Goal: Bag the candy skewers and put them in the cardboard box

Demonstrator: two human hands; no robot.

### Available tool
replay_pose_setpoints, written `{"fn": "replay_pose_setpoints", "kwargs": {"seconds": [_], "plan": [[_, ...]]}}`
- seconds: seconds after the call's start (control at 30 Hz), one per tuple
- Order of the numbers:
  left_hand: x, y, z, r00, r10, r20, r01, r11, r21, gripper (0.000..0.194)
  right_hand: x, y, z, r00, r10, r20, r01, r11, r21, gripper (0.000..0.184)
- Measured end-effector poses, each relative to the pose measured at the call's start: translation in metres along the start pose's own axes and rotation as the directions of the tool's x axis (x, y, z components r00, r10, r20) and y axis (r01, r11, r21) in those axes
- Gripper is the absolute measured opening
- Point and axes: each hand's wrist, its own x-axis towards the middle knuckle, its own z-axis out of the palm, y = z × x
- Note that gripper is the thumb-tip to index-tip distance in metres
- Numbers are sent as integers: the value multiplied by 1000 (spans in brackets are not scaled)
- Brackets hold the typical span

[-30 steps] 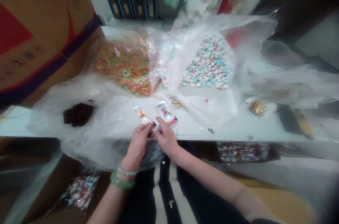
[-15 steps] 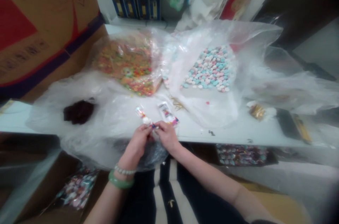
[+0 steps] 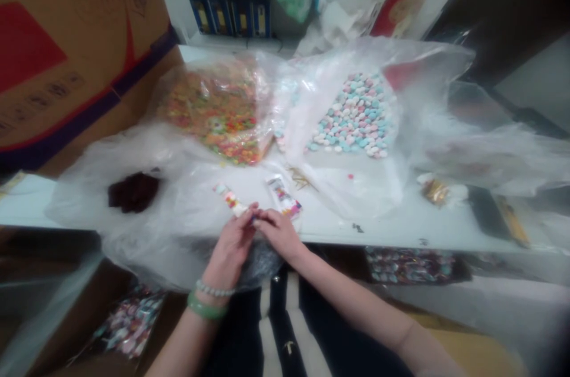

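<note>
A jade bangle (image 3: 205,306) and a beaded bracelet (image 3: 214,291) circled the left wrist nearest the camera. The left hand (image 3: 230,249) and right hand (image 3: 278,231) were together, pinching the end of a narrow printed packet (image 3: 229,200) above the white table (image 3: 378,237). A second printed packet (image 3: 284,196) lay just right of the first, and a dark brown clump (image 3: 133,192) lay well left of it. Beyond the narrow packet sat a clear bag of multicoloured sweets (image 3: 214,113), with a heap of pastel candies (image 3: 354,119) farther right. Blue boxes (image 3: 229,16) stood on a shelf far beyond it.
</note>
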Motion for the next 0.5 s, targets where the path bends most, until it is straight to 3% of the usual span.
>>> {"fn": "replay_pose_setpoints", "kwargs": {"seconds": [0.07, 0.17, 0.27, 0.4, 0.43, 0.5], "plan": [[-6, 2, 7, 1000, -8, 29, 9, 999, -36, 31, 2, -3, 1, 997, 68, 28, -72, 986, 153, 13], [-13, 4, 11, 991, -65, 121, 70, 997, -41, 38, 3, -5, 5, 969, 234, 84, -249, 898, 364, 12], [-13, 4, 6, 967, -158, 202, 150, 987, 56, 46, 5, -2, 5, 912, 356, 203, -409, 747, 524, 12], [-9, 2, 1, 978, -97, 183, 67, 984, 164, 47, 12, 7, 5, 813, 353, 463, -582, 514, 630, 23], [-9, 0, 1, 985, -76, 157, 49, 984, 171, 42, 12, 8, 6, 804, 353, 479, -594, 522, 613, 23], [-12, -5, 6, 995, -54, 83, 41, 987, 156, 34, 9, 6, 8, 827, 362, 430, -553, 661, 507, 26]]}}
